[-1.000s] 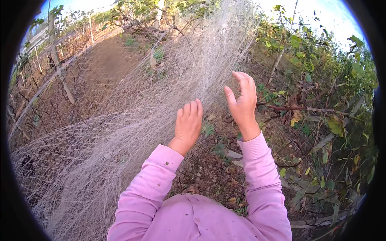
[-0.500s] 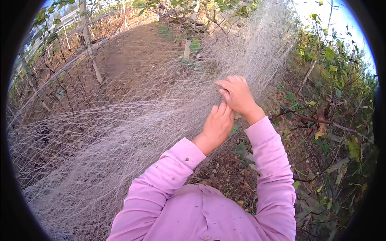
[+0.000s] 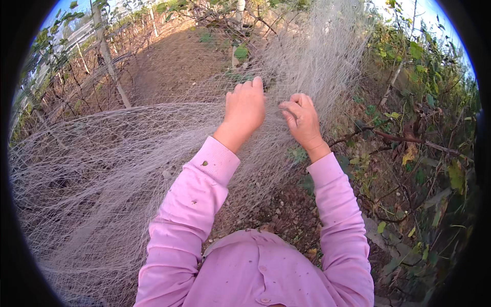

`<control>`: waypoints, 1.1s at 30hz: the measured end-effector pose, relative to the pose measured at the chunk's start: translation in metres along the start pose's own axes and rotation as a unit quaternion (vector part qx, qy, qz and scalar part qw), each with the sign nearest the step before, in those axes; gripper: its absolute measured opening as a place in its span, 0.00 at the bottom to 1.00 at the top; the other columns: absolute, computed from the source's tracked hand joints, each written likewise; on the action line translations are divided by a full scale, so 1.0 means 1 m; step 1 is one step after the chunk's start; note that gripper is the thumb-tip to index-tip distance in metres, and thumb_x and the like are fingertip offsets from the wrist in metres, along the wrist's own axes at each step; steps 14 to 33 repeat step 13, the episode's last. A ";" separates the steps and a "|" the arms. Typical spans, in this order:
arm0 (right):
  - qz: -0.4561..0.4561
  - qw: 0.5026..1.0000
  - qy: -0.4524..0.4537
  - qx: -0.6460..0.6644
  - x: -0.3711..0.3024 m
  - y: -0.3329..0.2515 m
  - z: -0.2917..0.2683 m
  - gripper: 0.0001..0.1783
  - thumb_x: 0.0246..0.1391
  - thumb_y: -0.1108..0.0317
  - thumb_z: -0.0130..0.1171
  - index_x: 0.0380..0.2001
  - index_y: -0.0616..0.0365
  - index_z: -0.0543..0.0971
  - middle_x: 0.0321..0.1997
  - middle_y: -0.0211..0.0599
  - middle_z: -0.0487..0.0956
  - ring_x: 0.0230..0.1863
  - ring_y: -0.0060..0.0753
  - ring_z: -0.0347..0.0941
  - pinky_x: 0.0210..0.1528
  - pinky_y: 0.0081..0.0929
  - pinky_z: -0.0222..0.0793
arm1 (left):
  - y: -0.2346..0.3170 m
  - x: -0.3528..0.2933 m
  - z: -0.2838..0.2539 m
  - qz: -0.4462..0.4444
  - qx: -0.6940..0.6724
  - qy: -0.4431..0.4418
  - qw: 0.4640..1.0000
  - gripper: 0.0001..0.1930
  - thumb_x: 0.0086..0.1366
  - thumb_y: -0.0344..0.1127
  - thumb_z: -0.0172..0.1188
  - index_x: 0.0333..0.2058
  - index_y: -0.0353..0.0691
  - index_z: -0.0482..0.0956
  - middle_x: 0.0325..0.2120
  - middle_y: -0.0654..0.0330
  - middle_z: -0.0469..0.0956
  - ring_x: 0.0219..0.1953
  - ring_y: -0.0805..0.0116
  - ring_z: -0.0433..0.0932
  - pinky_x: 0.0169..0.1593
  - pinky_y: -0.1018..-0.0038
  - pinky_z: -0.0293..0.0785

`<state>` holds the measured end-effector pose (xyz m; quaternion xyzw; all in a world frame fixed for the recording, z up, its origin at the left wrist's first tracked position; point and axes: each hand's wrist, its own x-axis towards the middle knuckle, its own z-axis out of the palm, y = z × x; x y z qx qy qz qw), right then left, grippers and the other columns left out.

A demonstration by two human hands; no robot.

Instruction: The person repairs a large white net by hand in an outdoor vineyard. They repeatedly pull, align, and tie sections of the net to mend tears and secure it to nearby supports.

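Observation:
A pale, fine-meshed net (image 3: 128, 169) spreads from the lower left, past my hands, and up in a bunched hanging curtain at the top right. My left hand (image 3: 244, 113) is raised over the net with its fingers curled closed on a gathered part of the mesh; its fingertips are turned away from view. Just to its right, my right hand (image 3: 305, 123) pinches strands of the same net between thumb and fingers. A short stretch of mesh runs between the two hands, which are apart from each other.
Thin brown branches (image 3: 409, 139) with green and yellowing leaves crowd the right side. A slanting pole (image 3: 110, 64) stands at the far left, and a pale post (image 3: 236, 46) behind the net. Bare brown soil (image 3: 169, 64) slopes beyond; leaf-littered ground (image 3: 286, 212) lies below my hands.
My left hand has moved up and to the left, away from my right hand, which it was touching. The net edge beside it has lifted. My right hand stays nearly in place.

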<state>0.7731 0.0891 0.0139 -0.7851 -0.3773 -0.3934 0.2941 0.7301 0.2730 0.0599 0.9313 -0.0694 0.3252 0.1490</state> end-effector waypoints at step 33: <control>0.101 0.986 0.043 0.127 -0.024 -0.005 0.001 0.09 0.54 0.73 0.62 0.39 0.56 0.83 0.51 0.38 0.76 0.51 0.42 0.75 0.55 0.33 0.70 | -0.021 -0.023 0.032 -0.205 -0.592 0.051 0.778 0.04 0.66 0.28 0.61 0.39 0.39 0.77 0.28 0.74 0.69 0.32 0.83 0.64 0.40 0.83 0.62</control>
